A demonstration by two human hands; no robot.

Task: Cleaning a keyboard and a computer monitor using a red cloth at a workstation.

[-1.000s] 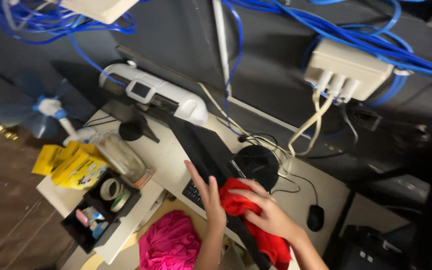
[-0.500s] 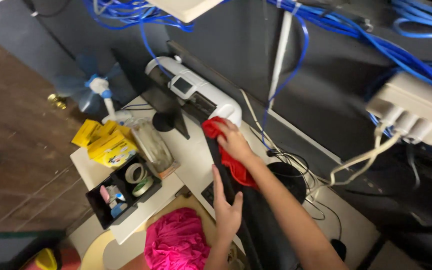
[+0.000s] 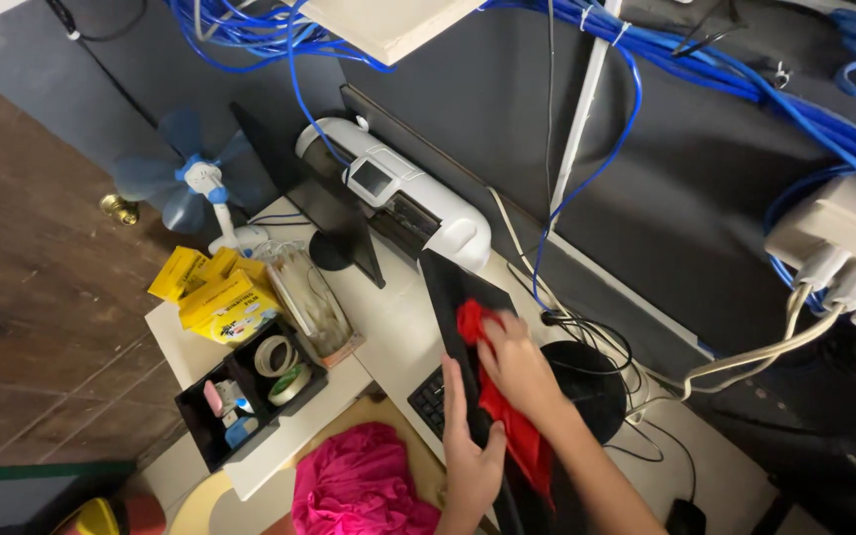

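My right hand (image 3: 519, 365) presses a red cloth (image 3: 495, 404) against the back of a black monitor (image 3: 448, 297) that stands on the white desk (image 3: 388, 327). My left hand (image 3: 468, 446) lies flat along the monitor's left edge with its thumb around it, steadying it. A black keyboard (image 3: 430, 398) peeks out just left of that hand. The monitor's round black base (image 3: 587, 376) sits to the right of my right hand.
A white cutting machine (image 3: 398, 193) stands behind the monitor. On the left are a second monitor's stand (image 3: 334, 248), a blue fan (image 3: 190, 183), yellow boxes (image 3: 212, 294), a clear container (image 3: 311, 297) and a black tray with tape rolls (image 3: 250, 391). Pink fabric (image 3: 359, 485) lies below. Blue cables (image 3: 646, 50) hang overhead.
My right hand slid the red cloth back down the monitor from its top end near the white machine toward the middle. My left hand stayed on the monitor's edge. The view shifted slightly.
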